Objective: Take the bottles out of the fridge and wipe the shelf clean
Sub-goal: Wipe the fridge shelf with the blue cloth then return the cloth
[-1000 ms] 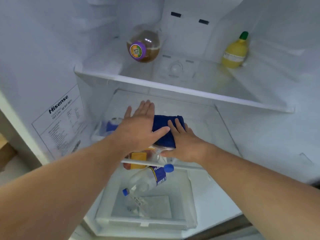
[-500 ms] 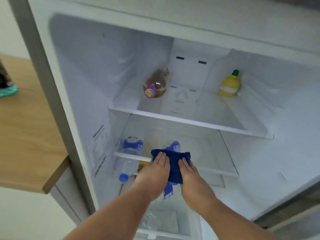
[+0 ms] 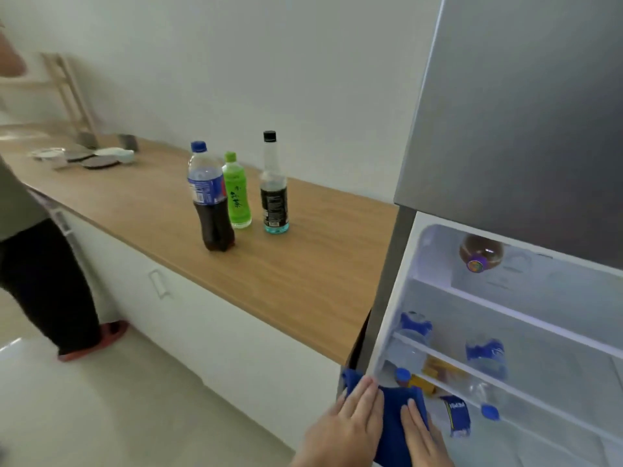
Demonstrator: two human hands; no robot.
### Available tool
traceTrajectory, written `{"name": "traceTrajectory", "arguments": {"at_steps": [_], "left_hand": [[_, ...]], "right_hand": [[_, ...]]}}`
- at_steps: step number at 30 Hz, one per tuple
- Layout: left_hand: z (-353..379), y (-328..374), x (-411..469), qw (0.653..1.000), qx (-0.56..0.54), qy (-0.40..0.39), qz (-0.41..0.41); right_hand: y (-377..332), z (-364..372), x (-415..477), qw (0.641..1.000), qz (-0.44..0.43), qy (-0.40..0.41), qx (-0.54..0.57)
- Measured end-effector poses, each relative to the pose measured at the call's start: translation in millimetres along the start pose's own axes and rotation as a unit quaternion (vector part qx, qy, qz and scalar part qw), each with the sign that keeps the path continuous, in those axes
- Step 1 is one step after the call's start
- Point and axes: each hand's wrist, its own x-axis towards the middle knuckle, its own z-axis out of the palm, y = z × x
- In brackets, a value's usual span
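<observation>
Blue cloth [image 3: 392, 429], folded, dark blue, sits at the bottom edge of the frame just in front of the open fridge [image 3: 505, 146], at its lower left corner. Left hand [image 3: 347, 423] lies flat on the cloth's left part, fingers straight and together; right hand [image 3: 421, 436] lies flat on its right part. Neither grip is curled round anything: both palms open, pressed against the cloth. Cloth's lower end is cut off by the frame, and what supports it underneath is hidden.

Three bottles stand upright on the wooden worktop [image 3: 286, 264], left of the fridge: cola bottle [image 3: 209, 197] with blue cap, green bottle [image 3: 237, 192] just behind it and touching, black-capped bottle [image 3: 273, 183] a little nearer the fridge.

Inside the fridge, an amber bottle [image 3: 480, 252] lies on its side on the top shelf. Lower shelf [image 3: 505, 387] has clear blue-capped bottles [image 3: 485, 357] visible around and under it, blurred, count unclear. Yellow packs near them are hard to make out.

Far left of the fridge, another person [image 3: 33, 264] stands, mostly cropped. Dishes [image 3: 87, 156] at the far worktop end, blurred.
</observation>
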Motion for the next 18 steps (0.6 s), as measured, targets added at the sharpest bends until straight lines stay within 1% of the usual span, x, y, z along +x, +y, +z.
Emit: {"name": "traceTrajectory", "arguments": {"at_steps": [1,2,3,4,5,6,7,9,10,13,14,15,18], "left_hand": [[-18,-13,-9,1.0,0.003,0.027,-0.01],[-36,-31,-14,0.999,0.006,0.048,-0.024],[-56,-47,-16,0.997,0.017,0.064,-0.037],[-73,-65,-16,0.995,0.04,0.077,-0.047],[-85,-83,-16,0.993,0.061,0.085,-0.059],[-95,-101,-13,0.991,0.063,0.081,-0.081],[-105,-120,-8,0.99,0.066,0.066,-0.103],[-112,-159,10,0.987,0.073,0.054,-0.134],[-109,-180,19,0.987,0.069,0.041,-0.142],[-87,-229,35,0.983,-0.009,-0.082,-0.162],[-77,-239,37,0.978,-0.042,-0.116,-0.168],[-68,-245,38,0.973,-0.072,-0.134,-0.176],[-50,-251,38,0.969,-0.108,-0.132,-0.181]], "right_hand": [[-19,-11,4,1.0,0.016,0.0,-0.021],[-42,-20,10,0.999,-0.003,-0.043,-0.014],[-60,-30,27,1.0,-0.004,-0.005,-0.023],[-76,-43,48,0.998,0.033,0.042,-0.043],[-84,-52,63,0.998,0.03,0.036,-0.043],[-99,-62,86,0.999,0.042,0.016,0.001],[-108,-69,110,0.999,0.044,0.017,-0.003],[-116,-73,161,0.999,0.011,0.021,-0.041],[-115,-70,185,0.999,0.021,-0.008,-0.042],[-112,-55,228,0.987,0.065,-0.147,-0.021],[-108,-46,233,0.98,0.086,-0.182,0.002],[-104,-36,232,0.975,0.098,-0.197,0.014],[-93,-7,222,0.983,0.091,-0.158,0.002]]}}
